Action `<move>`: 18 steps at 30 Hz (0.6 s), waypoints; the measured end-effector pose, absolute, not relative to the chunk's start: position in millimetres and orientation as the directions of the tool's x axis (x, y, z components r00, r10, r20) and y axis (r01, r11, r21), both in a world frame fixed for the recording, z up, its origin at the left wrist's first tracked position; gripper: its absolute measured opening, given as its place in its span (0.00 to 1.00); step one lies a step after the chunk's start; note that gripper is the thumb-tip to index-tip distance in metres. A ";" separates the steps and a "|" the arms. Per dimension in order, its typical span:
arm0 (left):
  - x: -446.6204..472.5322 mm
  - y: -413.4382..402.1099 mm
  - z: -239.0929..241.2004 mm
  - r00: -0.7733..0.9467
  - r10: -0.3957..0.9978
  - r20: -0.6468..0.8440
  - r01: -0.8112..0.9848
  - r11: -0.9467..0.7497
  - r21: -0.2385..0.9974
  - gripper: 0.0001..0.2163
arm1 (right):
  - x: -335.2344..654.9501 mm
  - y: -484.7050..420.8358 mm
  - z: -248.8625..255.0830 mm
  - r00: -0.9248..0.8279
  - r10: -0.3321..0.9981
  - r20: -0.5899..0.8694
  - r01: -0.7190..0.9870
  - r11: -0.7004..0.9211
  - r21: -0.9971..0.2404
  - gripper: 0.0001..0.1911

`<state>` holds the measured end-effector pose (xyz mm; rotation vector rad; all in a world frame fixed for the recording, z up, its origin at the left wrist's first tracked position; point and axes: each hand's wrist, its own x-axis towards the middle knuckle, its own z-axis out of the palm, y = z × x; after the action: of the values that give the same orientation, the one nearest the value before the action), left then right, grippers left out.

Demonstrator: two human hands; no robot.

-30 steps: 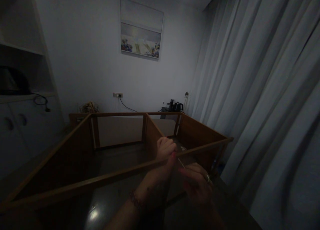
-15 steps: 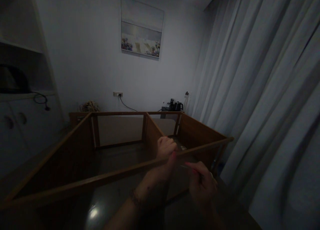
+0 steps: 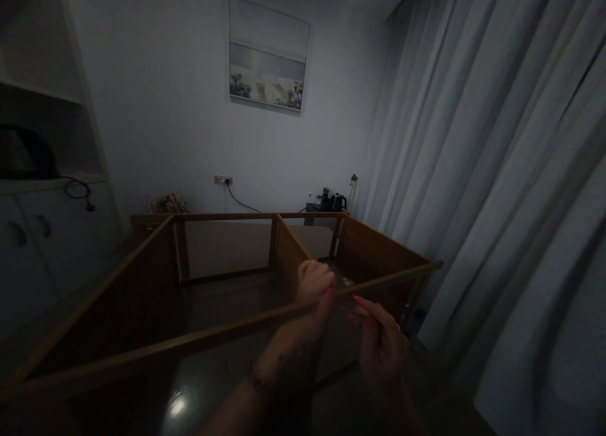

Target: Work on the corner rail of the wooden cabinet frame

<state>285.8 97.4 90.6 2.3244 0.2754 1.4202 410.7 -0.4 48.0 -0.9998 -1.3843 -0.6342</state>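
A brown wooden cabinet frame (image 3: 227, 330) lies in front of me, with its long front rail crossing the view. My left hand (image 3: 316, 284) is closed around this rail where the middle divider panel (image 3: 293, 245) meets it, the thumb on the near side. Just right of it, below the rail, my right hand (image 3: 382, 341) is closed in a pinch. Between its fingertips is a thin rod (image 3: 348, 310), metallic-looking, pointing left toward the joint; its exact kind is too dim to make out. The rod's far tip is hard to see.
Grey curtains (image 3: 473, 171) hang along the right side. A black kettle (image 3: 338, 202) stands behind the frame's far right corner. At left are white cabinets (image 3: 61, 234) with a dangling plug cord (image 3: 80, 190). A corded socket (image 3: 223, 180) is on the back wall.
My right hand's fingers have shifted slightly up and left, closer to the rail, and the rod shows less. My left hand stays on the rail.
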 end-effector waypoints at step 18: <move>268.9 64.8 101.6 0.387 0.380 0.840 -0.105 -0.887 0.449 0.22 | 415.4 3.6 31.9 0.121 0.016 0.993 0.896 0.429 -0.116 0.07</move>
<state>268.9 64.8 101.6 2.2187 0.2370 1.5114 415.4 3.6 31.9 -0.9261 -1.2903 -0.7999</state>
